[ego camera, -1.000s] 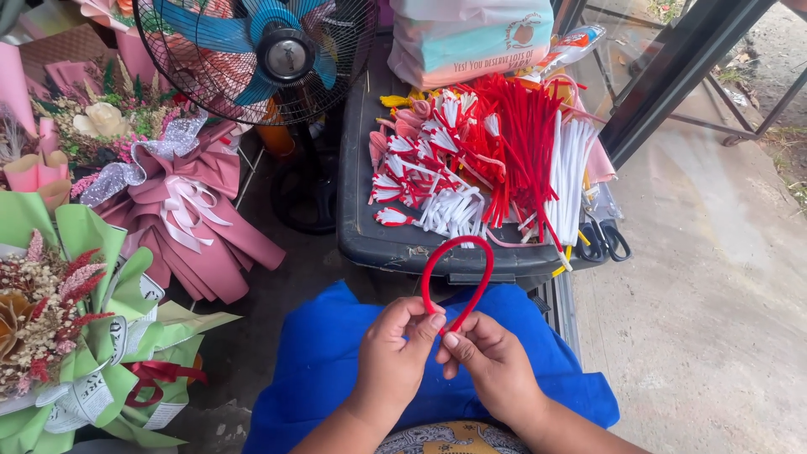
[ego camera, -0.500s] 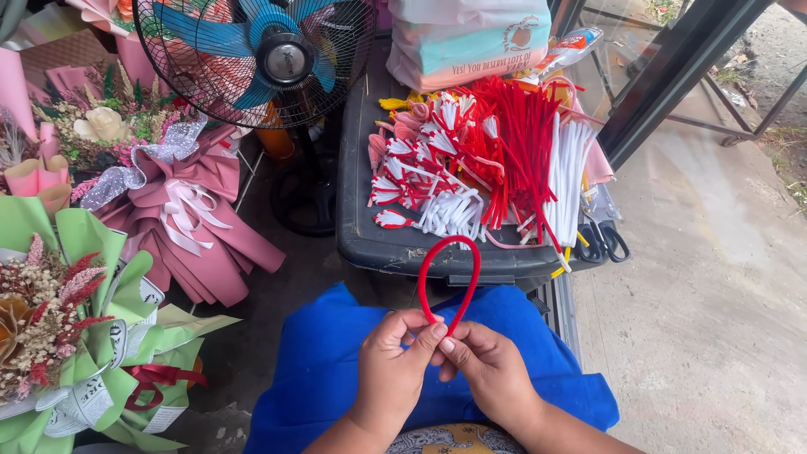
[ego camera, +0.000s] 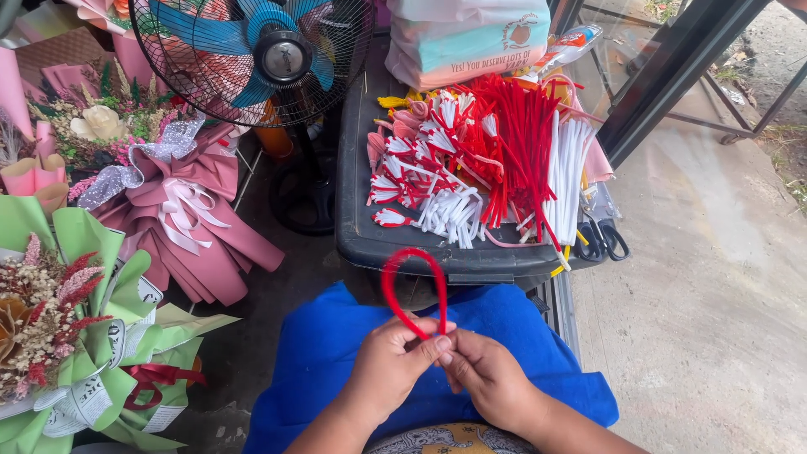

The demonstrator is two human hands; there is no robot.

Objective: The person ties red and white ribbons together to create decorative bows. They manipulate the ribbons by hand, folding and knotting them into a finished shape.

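While both hands are pinching the red pipe cleaner (ego camera: 414, 286) loop's ends together, left hand (ego camera: 388, 366) and right hand (ego camera: 487, 378) are best twisting tightly, evenly, fingers closed.

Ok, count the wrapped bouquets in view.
3. A green-wrapped bouquet at lower left, a mauve-wrapped bouquet beside the fan, and a pale pink-wrapped bouquet at the left edge. More may be hidden.

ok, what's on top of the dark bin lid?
On the dark bin lid: loose red pipe cleaners, white pipe cleaners, small red-and-white finished pieces, black scissors at its edge. The lid surface beneath the pile is hidden.
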